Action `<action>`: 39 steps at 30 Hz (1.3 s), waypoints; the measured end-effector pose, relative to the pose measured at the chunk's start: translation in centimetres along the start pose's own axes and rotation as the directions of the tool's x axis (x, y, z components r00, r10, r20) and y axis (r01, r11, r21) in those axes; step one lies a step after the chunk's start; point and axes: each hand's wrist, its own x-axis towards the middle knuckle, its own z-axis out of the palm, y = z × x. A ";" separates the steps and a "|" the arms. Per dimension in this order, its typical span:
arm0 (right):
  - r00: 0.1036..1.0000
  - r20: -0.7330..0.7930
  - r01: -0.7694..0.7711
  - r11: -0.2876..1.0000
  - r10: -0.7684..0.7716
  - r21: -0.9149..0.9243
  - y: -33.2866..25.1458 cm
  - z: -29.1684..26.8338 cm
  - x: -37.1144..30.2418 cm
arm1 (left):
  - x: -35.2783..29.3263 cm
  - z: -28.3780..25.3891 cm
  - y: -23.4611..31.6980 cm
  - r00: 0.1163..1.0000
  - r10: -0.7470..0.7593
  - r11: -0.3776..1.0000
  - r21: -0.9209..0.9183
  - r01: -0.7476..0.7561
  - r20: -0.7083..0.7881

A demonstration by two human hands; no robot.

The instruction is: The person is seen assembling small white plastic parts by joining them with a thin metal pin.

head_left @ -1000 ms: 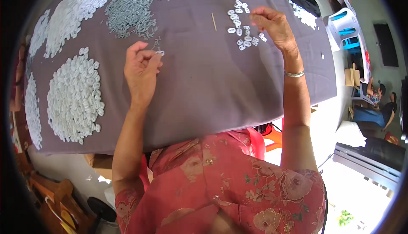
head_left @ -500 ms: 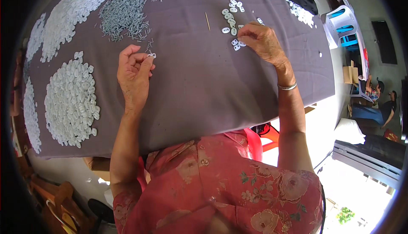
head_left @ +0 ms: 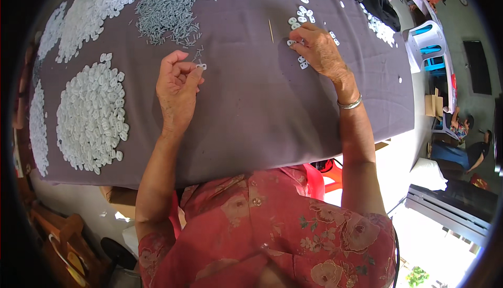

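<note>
My left hand point(head_left: 178, 91) is raised over the middle-left of the table, thumb and index finger pinched on a small white two-holed plastic piece point(head_left: 203, 66). A few grey screws point(head_left: 198, 53) lie just beyond those fingertips. Farther right, my right hand point(head_left: 325, 55) reaches to the table, its thumb and index fingertips closed around a white oval plastic piece point(head_left: 291, 42). More loose white oval pieces point(head_left: 302, 13) lie beyond this hand, and small two-holed white pieces point(head_left: 303, 64) lie below its fingers. The palm hides part of this group.
A heap of grey screws point(head_left: 166, 14) is at the far left, beside large piles of white pieces point(head_left: 91, 118). A thin wooden stick point(head_left: 271, 31) lies left of my right hand. At the far right sit a black bag point(head_left: 380, 8) and another white pile point(head_left: 381, 30); white plastic chairs point(head_left: 422, 42) stand beyond.
My right hand has moved left and slightly away from me, from the two-holed pieces to a white oval piece. My left hand keeps its pinch. The whole view has shifted a little.
</note>
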 end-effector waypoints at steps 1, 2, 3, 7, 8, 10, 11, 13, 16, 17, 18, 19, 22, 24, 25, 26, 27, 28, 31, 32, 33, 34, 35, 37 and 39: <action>1.000 0.003 0.004 1.000 -0.004 0.003 -0.1 0.0 0.1 | 0.0 0.0 0.1 1.000 -0.001 1.000 0.002 0.001 -0.006; 1.000 0.024 -0.010 1.000 0.010 0.027 -0.3 -0.1 0.1 | 0.0 0.0 0.2 1.000 -0.004 1.000 0.030 0.004 -0.006; 0.999 0.045 -0.025 0.998 0.023 0.051 -0.5 -0.2 0.2 | -0.1 0.0 0.3 1.000 -0.007 0.998 0.058 0.008 -0.007; 0.999 0.027 0.020 0.999 -0.021 0.033 -0.9 -0.4 0.1 | 0.1 0.0 0.0 1.000 -0.002 1.000 0.025 0.002 -0.005; 0.999 0.037 -0.015 0.999 0.014 0.037 -1.2 -0.4 0.0 | 0.0 0.1 0.1 1.000 -0.009 0.999 0.032 0.009 -0.002; 0.998 0.049 -0.046 0.998 0.044 0.045 -1.5 -0.1 0.0 | 0.0 0.1 0.1 1.000 -0.017 0.999 0.041 0.017 -0.005; 0.998 0.049 -0.046 0.995 0.042 0.083 -1.7 0.2 0.1 | 0.0 0.0 0.0 1.000 -0.021 0.999 0.042 0.022 -0.008; 0.998 0.051 -0.042 0.991 0.035 0.123 -2.1 0.4 0.2 | 0.0 -0.1 0.1 1.000 -0.026 0.999 0.044 0.026 -0.016; 0.997 0.031 -0.071 0.976 0.066 0.208 -3.1 0.2 0.5 | -0.2 0.0 0.3 0.999 -0.033 0.997 0.069 0.035 -0.024; 0.998 0.028 -0.062 0.975 0.058 0.215 -3.6 0.1 0.7 | -0.1 0.1 0.3 0.999 -0.028 0.999 0.031 0.029 -0.014; 0.999 0.025 -0.053 0.973 0.049 0.223 -4.0 0.2 0.8 | -0.1 0.0 0.3 1.000 -0.023 1.000 -0.007 0.023 -0.005; 0.998 0.026 -0.053 0.973 0.049 0.224 -4.4 0.5 0.8 | -0.1 0.1 0.3 1.000 -0.025 1.000 -0.006 0.025 -0.006; 1.000 -0.004 0.022 0.971 -0.022 0.236 -5.5 2.1 1.1 | 0.0 0.2 0.5 1.000 -0.019 0.999 0.049 0.019 -0.003; 0.999 -0.032 -0.021 0.955 0.032 0.294 -6.1 2.9 1.2 | 0.0 0.3 0.6 0.999 -0.047 0.998 0.030 0.048 -0.011; 0.995 -0.055 -0.062 0.934 0.087 0.353 -6.4 3.3 1.3 | 0.0 0.2 0.6 0.999 -0.048 0.998 0.032 0.049 -0.016; 0.995 -0.053 -0.060 0.933 0.084 0.356 -6.6 3.7 1.4 | 0.0 0.1 0.7 0.999 -0.045 0.998 0.043 0.045 -0.014; 0.990 -0.081 -0.077 0.931 0.113 0.356 -6.7 4.1 1.5 | -0.1 0.1 0.6 0.999 -0.042 0.998 0.054 0.042 -0.011; 0.984 -0.109 -0.095 0.930 0.142 0.356 -6.8 4.3 1.6 | -0.1 0.0 0.6 0.999 -0.043 0.998 0.055 0.044 -0.015; 0.986 -0.121 -0.074 0.956 0.112 0.282 -6.3 5.0 1.3 | 0.0 0.0 0.5 0.999 -0.036 0.999 0.010 0.036 0.000; 0.987 -0.116 -0.072 0.956 0.109 0.285 -6.0 5.2 1.1 | 0.0 0.0 0.5 1.000 -0.026 1.000 0.012 0.026 0.007; 0.985 -0.143 -0.061 0.971 0.096 0.230 -5.6 5.3 0.8 | 0.0 0.0 0.5 1.000 -0.017 1.000 0.014 0.017 0.014; 0.983 -0.166 -0.050 0.983 0.080 0.177 -5.6 5.4 0.7 | 0.0 -0.1 0.5 1.000 -0.021 1.000 0.018 0.021 0.006; 0.984 -0.160 -0.047 0.982 0.077 0.184 -5.7 5.3 0.6 | 0.0 -0.2 0.5 1.000 -0.029 0.999 0.015 0.029 0.005; 0.986 -0.117 -0.092 0.970 0.120 0.227 -6.1 4.9 0.5 | 0.0 -0.2 0.8 0.999 -0.039 0.999 0.016 0.039 0.000; 0.985 -0.119 -0.088 0.960 0.123 0.265 -6.0 4.8 0.7 | 0.0 0.0 1.1 0.999 -0.045 0.999 -0.006 0.045 0.006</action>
